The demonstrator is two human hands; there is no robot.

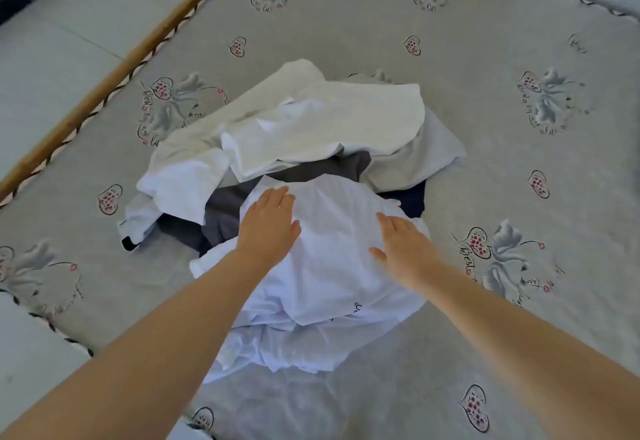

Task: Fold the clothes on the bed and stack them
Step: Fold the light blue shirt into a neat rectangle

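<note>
Two hands, left [268, 223] and right [403, 245], (flat) on one white garment [332, 266].

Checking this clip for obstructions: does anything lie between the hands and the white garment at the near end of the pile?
Nothing visible does. The left hand and right hand lie flat, fingers straight, directly on the white garment, which sits on top of the pile, over the dark grey garment.

A grey cover [346, 17] lies flat over the top. It has pink hearts [237, 46] and grey flowers [550, 100] drawn on it, and a wavy edge. A brown wood rail [114, 69] runs along its left side. Past the rail is a pale tiled floor [59, 41].
</note>
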